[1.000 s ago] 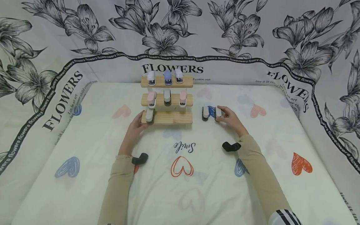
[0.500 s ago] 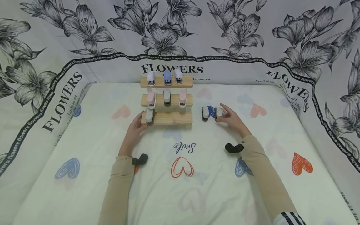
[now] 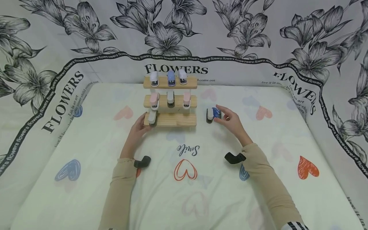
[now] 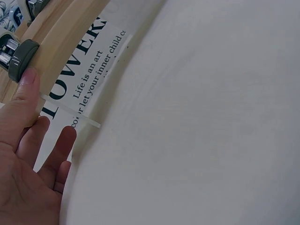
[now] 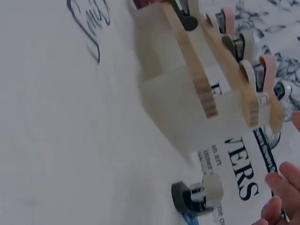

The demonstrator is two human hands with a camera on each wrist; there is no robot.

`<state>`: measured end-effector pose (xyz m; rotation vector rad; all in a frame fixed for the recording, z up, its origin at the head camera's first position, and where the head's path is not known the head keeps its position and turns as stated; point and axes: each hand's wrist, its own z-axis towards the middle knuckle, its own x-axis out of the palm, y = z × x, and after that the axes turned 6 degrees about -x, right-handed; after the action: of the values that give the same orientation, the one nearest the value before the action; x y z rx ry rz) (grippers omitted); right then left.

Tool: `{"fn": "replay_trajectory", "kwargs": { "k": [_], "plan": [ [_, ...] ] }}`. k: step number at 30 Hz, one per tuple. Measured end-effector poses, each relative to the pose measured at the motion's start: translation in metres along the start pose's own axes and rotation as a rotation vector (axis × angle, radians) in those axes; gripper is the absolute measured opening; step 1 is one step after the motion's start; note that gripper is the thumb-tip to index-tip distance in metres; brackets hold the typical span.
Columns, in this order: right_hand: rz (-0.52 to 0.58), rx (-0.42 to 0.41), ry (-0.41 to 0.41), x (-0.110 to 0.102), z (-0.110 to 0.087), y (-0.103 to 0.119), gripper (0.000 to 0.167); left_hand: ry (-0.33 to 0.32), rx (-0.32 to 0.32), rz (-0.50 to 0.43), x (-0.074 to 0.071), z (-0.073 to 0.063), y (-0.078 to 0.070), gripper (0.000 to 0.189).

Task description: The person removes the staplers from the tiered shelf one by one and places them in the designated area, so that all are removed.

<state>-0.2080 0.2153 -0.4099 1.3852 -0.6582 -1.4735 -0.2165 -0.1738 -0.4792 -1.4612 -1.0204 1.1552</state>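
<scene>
white stapler [image 3: 210, 114] past right hand [image 3: 232, 124], fingers wide — probably light, hard; pinch its sides. left hand [image 3: 136, 131] holds rack [image 3: 179, 120].

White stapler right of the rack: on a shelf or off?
Off: the stapler sits on the cloth, apart from the wooden rack.

"FLOWERS", "Life is an art" on backdrop [image 3: 244, 72]; "flowers" repeated along black band [image 3: 172, 58]; inverted "Smile" on tablecloth [image 3: 224, 201].

Floral backdrop [image 3: 184, 38] lettered FLOWERS; pale heart-print cloth [image 3: 161, 201] in front.
</scene>
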Motion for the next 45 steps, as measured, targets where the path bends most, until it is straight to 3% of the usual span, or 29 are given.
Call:
{"fn": "replay_trajectory", "kwargs": {
  "k": [6, 14, 23, 33, 45],
  "plan": [
    [0.117, 0.039, 0.116, 0.029, 0.007, 0.002, 0.054, 0.011, 0.003, 0.016, 0.003, -0.008, -0.015, 0.065],
    [0.107, 0.041, 0.231, 0.065, 0.027, 0.018, 0.059, 0.008, 0.002, 0.039, -0.005, 0.002, 0.007, 0.066],
    [0.148, 0.071, 0.151, 0.108, 0.03, 0.028, 0.046, 0.012, 0.007, 0.014, -0.005, 0.001, 0.009, 0.065],
    [0.181, 0.12, 0.355, 0.144, 0.04, 0.039, 0.066, 0.027, 0.017, -0.029, -0.005, -0.001, 0.011, 0.065],
    [0.121, 0.138, 0.364, 0.164, 0.058, 0.049, 0.086, 0.051, 0.02, -0.047, -0.002, 0.0, 0.008, 0.063]
  ]
}}
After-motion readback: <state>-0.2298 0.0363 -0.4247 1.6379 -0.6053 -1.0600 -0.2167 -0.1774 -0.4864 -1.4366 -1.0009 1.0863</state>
